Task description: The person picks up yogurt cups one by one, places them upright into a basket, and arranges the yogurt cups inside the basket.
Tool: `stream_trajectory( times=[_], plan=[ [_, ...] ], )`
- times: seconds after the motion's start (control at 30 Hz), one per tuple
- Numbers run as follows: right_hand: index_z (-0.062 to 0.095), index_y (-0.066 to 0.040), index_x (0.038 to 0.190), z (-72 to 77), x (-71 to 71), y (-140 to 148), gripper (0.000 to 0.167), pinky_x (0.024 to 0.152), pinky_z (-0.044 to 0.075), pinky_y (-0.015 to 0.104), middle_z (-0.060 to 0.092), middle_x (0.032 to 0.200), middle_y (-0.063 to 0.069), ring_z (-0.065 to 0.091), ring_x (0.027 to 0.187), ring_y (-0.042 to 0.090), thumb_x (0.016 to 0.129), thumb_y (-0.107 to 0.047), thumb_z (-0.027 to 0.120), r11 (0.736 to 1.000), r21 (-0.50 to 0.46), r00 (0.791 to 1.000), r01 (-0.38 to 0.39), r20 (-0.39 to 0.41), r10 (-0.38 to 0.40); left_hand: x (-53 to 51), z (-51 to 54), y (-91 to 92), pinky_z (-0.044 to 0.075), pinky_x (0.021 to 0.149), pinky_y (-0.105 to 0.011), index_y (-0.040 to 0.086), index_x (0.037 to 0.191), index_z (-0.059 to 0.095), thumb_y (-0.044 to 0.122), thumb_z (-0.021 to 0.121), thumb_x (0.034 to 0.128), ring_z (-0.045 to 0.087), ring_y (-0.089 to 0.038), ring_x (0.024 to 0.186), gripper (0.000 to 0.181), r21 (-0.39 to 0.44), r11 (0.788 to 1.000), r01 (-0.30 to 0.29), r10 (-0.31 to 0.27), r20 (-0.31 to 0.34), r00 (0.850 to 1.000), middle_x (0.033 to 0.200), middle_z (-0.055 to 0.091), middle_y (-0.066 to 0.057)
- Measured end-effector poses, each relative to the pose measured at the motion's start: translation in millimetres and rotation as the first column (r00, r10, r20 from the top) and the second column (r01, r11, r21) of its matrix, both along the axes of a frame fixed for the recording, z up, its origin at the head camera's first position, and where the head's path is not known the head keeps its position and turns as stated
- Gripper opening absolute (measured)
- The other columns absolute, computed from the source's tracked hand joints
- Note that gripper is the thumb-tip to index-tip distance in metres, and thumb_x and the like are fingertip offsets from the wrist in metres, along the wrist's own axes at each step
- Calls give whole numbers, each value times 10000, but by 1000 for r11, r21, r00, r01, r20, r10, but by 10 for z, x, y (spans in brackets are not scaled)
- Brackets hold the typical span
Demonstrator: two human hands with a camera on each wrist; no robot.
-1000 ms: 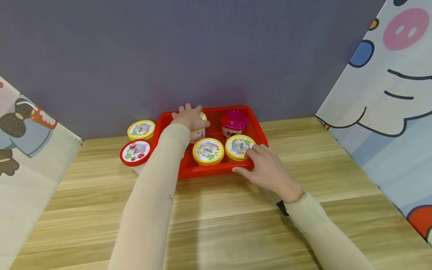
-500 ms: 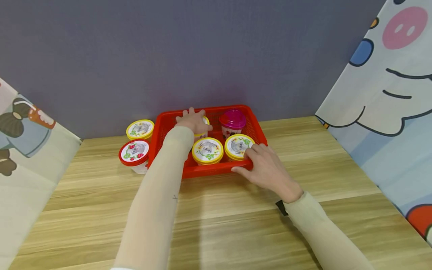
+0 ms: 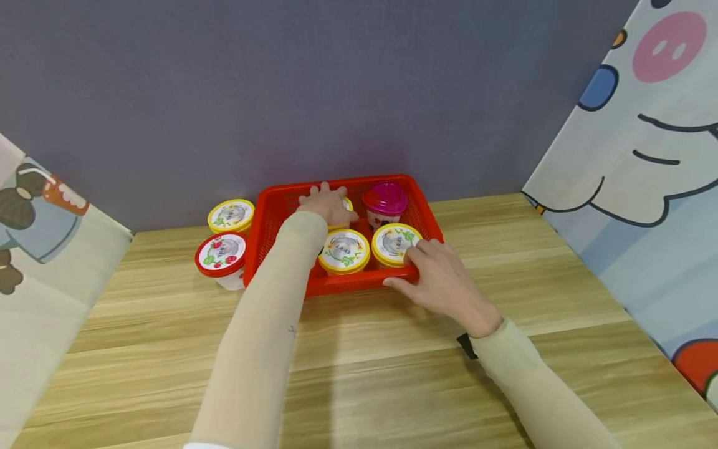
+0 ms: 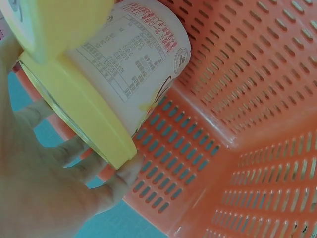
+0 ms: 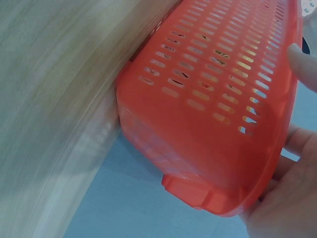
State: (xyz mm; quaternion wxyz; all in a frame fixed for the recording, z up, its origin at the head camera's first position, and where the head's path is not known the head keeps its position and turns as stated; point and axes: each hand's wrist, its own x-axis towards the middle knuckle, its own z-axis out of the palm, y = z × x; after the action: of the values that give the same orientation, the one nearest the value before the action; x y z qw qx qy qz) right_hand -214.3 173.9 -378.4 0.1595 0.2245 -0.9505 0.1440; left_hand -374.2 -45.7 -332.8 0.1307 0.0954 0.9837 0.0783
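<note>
Tabletop (image 3: pixel 157 324) in pale wood grain bore, at the left, a red-lidded tub (image 3: pixel 221 251) and, just behind it, an outer yellow-lidded tub (image 3: pixel 230 214), both just beside the left wall of a red basket (image 3: pixel 336 287). Next came the left hand (image 3: pixel 324 206), reaching palm down into the basket, with the held tub (image 4: pixel 133 54), white-bodied and yellow-lidded, directly beneath its palm. Its fingers were spread across the lid and clasped at the rim, the thumb on the right side; whether the tub's base met the basket floor could not be told. Just in front of it stood the near middle tub (image 3: pixel 344 249), lid up, then the near right tub (image 3: pixel 395 243), with a purple-lidded cup (image 3: pixel 384 198) behind that one. Farthest right, the right hand (image 3: pixel 440 277) was clamped on the basket's near right corner, its thumb outside the front wall and its fingers bent over the rim. The fingertips lay right by the near right tub's lid; contact there could not be told.
</note>
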Motion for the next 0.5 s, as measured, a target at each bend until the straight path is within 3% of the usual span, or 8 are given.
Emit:
stream_trajectory(
  times=[0.5],
  plan=[
    [603, -92, 851, -16, -5, -2, 494, 774, 410, 383, 550, 832, 36, 503, 813, 241, 850, -563, 750, 1000, 9, 1000, -5, -23, 5, -44, -45, 94, 211, 1156, -647, 237, 1609, 295, 570, 613, 922, 250, -401, 1443, 827, -35, 998, 47, -48, -21, 999, 1591, 273, -180]
  ],
)
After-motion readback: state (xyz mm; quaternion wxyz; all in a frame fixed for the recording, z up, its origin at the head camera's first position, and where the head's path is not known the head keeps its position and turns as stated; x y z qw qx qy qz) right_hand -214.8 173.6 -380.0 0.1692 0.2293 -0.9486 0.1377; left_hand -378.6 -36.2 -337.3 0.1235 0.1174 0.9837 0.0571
